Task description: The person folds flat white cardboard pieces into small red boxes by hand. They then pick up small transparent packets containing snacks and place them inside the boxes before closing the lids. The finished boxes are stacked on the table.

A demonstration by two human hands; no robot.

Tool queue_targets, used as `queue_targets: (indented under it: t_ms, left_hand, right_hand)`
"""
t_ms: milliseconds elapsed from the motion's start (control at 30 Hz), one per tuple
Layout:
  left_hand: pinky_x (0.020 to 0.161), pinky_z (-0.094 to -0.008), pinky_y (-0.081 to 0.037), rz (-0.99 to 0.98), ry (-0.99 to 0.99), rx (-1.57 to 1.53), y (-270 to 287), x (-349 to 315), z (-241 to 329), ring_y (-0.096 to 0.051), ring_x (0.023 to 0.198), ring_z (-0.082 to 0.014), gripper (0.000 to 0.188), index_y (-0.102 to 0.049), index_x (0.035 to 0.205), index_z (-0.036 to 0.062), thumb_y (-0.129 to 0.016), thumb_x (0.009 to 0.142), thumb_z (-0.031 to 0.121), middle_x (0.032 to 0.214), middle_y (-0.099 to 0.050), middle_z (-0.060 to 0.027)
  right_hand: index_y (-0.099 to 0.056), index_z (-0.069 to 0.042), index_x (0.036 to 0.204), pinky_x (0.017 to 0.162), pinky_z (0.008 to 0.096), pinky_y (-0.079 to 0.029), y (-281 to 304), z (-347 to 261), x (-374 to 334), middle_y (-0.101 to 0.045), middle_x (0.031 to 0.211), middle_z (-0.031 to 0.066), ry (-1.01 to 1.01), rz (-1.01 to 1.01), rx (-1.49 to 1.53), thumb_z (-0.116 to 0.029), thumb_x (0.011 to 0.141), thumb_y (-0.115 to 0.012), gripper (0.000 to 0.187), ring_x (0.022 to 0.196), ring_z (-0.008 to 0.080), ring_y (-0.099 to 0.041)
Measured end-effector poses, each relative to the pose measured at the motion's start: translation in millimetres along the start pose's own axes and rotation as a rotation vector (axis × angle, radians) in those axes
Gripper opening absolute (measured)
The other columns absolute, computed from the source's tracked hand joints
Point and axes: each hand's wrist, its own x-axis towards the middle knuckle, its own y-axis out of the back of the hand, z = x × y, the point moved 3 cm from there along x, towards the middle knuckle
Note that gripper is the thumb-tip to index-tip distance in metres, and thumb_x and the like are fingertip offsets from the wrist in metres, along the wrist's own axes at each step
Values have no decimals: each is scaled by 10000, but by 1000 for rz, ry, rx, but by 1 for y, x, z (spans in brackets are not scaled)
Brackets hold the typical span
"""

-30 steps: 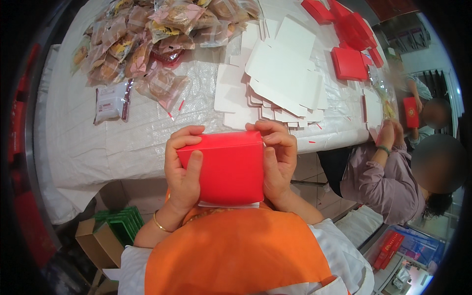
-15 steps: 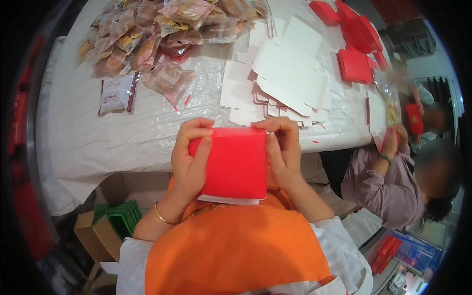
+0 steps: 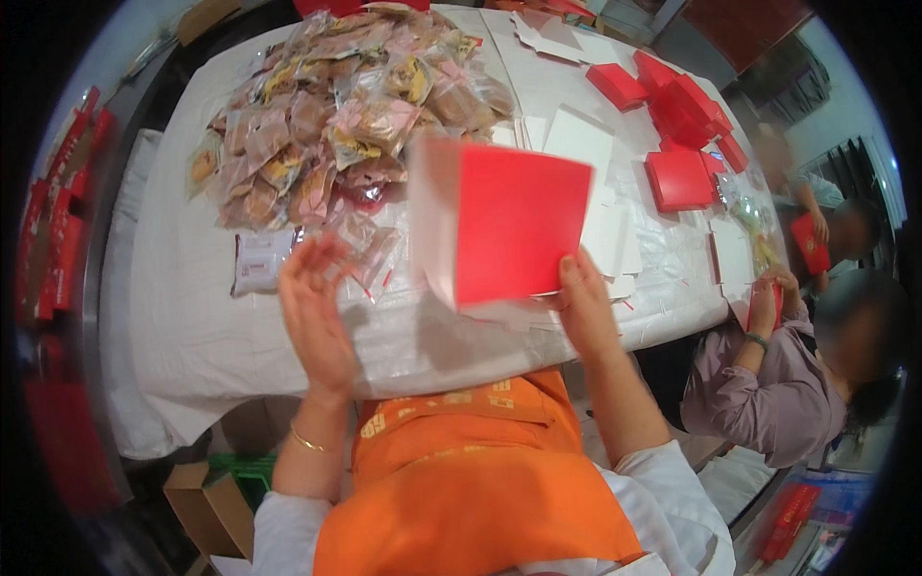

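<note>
Raised above the table is a red box (image 3: 523,226) with a white inner side and a flap at its left. My right hand (image 3: 586,302) grips its lower right corner, thumb on the red face. My left hand (image 3: 320,312) is off the box, fingers apart and slightly blurred, with nothing in it. Close to those fingers lie a white sachet (image 3: 257,264) and a small clear packet (image 3: 365,245). Beyond them is a heap of wrapped round pastries (image 3: 317,125). Behind the box, partly hidden, are flat white cartons (image 3: 581,139).
Several red boxes (image 3: 677,180) stand at the table's far right. A co-worker (image 3: 759,394) at the right edge holds something red, and another person's hand (image 3: 819,228) shows behind. White sheeting (image 3: 202,355) covers the table. A cardboard carton (image 3: 206,509) stands below at the left.
The red box has risen away from my body over the table. My left hand has let go of it and moved left, opening. The view has tilted up toward the table's far side.
</note>
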Motion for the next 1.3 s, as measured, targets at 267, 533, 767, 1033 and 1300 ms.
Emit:
queue_targets:
  t_ms: [267,533,767,1033,1300]
  left_hand:
    - [1057,-344,-332,-15,141,234,-31,-56,-27,-404,1255,-196,677,-230,1445,32,-588,938,303,1388,-388,-118]
    - [1035,-388,-375,-198,167,272,-38,-75,-16,-409,1249,-257,888,-50,1472,8,-675,861,165,1408,-311,-201]
    - [1095,-431,-266,-324,11,381,-21,-109,-27,-350,1288,-322,953,53,1459,-60,-633,893,283,1420,-262,-260]
    - [1115,-435,-229,-509,148,447,-19,-120,-37,-318,1335,-342,997,111,1449,-83,-639,890,265,1453,-266,-273]
    - [1088,-421,-279,-523,-234,375,-24,-111,-30,-359,1306,-345,913,-100,1450,-66,-664,876,364,1425,-329,-247]
  right_hand:
    - [-213,-41,1465,1032,364,-356,-65,77,-43,-424,1384,125,-89,-406,-86,-357,946,-556,698,1256,208,-428]
    - [-218,-56,1465,964,340,-404,-41,33,-36,-439,1308,143,336,-176,-184,-226,972,-477,582,1113,202,-501]
    - [-308,-23,1431,943,325,-414,-28,36,-52,-482,1252,132,264,-216,-232,-65,891,-476,567,1024,176,-532]
    - [-293,-33,1438,991,357,-382,-17,14,-38,-466,1299,144,336,-296,-231,-93,835,-567,666,1142,215,-495]
    - [-323,-29,1395,1004,354,-340,-22,34,-52,-451,1291,112,455,-314,-39,-71,815,-574,633,1155,205,-454]
